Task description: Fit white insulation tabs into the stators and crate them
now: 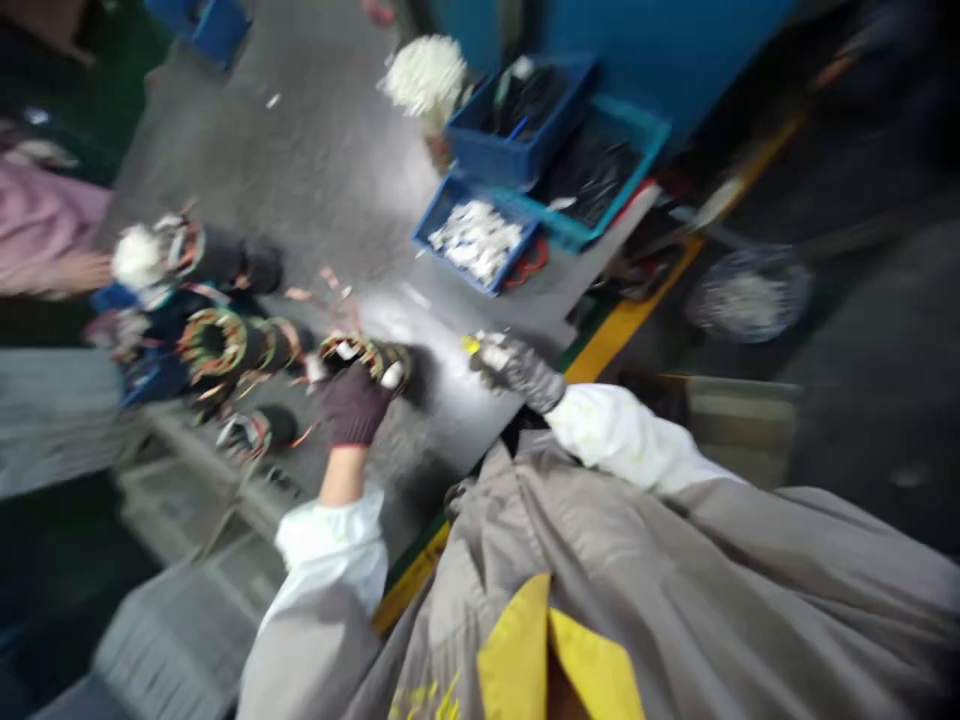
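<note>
The picture is tilted and smeared by motion. My left hand [352, 405], in a dark glove, grips a round wound coil part [367, 358] with copper windings and white tags, resting on the grey metal table [315, 160]. My right hand [517, 368], in a grey glove, is closed on a small white and yellow piece [480, 348] near the table's edge, to the right of the coil part.
Several more wound coil parts [225, 345] lie to the left. Blue bins [517, 125] hold white pieces and dark items at the far side. A white bundle [426, 75] stands beside them. Another person's pink sleeve [37, 230] reaches in at left.
</note>
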Demonstrator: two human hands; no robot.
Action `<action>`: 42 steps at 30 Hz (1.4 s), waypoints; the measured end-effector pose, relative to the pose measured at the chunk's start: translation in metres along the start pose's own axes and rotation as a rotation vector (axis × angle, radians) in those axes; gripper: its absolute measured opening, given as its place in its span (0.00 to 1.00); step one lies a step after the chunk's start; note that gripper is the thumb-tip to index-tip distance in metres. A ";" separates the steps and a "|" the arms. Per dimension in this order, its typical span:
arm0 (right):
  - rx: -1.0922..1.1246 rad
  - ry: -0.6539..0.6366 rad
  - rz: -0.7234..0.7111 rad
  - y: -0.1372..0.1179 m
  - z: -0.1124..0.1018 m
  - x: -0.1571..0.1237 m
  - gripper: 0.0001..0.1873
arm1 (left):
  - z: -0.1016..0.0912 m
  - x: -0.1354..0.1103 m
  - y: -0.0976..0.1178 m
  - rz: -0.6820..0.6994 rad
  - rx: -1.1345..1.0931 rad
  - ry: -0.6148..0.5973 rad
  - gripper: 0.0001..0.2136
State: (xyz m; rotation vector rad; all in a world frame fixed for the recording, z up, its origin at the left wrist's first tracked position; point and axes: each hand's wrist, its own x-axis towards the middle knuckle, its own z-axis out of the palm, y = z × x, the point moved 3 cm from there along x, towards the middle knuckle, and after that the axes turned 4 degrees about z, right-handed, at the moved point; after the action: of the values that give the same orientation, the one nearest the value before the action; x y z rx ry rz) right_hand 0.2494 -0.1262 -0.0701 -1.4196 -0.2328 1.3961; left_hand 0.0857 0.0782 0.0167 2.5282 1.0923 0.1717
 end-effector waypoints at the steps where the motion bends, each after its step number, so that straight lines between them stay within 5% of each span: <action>1: -0.012 0.021 -0.017 0.007 -0.002 0.003 0.19 | 0.003 -0.004 -0.014 -0.033 0.085 -0.018 0.15; 2: -0.134 0.123 -0.089 0.013 -0.006 0.006 0.22 | 0.004 -0.008 -0.027 -0.067 0.167 0.017 0.17; 5: -0.681 0.168 -0.283 0.024 -0.004 0.000 0.26 | 0.007 -0.022 -0.055 -0.085 0.262 0.122 0.24; 9: -1.246 0.034 -0.312 0.012 0.007 -0.017 0.28 | 0.023 -0.027 -0.070 -0.079 0.256 0.168 0.25; 13: -1.481 -0.080 -0.366 -0.011 0.013 -0.017 0.29 | 0.033 -0.025 -0.080 -0.114 0.256 0.242 0.24; 26: -1.461 -0.123 -0.436 -0.006 0.015 -0.013 0.30 | 0.046 -0.017 -0.064 -0.339 0.158 0.269 0.29; 30: -1.070 -0.070 -0.343 0.015 0.032 -0.002 0.29 | 0.048 -0.016 -0.072 -0.331 0.161 0.199 0.33; 33: -0.638 -0.135 -0.269 0.038 0.063 0.012 0.30 | 0.043 -0.015 -0.072 -0.287 0.207 0.272 0.37; 36: -0.499 -0.221 -0.283 0.050 0.073 0.018 0.29 | 0.040 -0.015 -0.068 -0.253 0.222 0.338 0.38; 38: -0.583 -0.165 -0.310 0.048 0.056 0.017 0.25 | 0.039 -0.016 -0.067 -0.236 0.236 0.352 0.36; 42: -1.136 -0.003 -0.263 0.033 0.006 0.011 0.26 | 0.039 -0.017 -0.066 -0.198 0.280 0.390 0.28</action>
State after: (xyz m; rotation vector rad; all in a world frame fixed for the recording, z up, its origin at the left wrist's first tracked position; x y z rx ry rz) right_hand 0.2306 -0.1275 -0.1002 -2.1607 -1.3164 1.0374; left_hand 0.0387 0.0958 -0.0441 2.6735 1.6088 0.5068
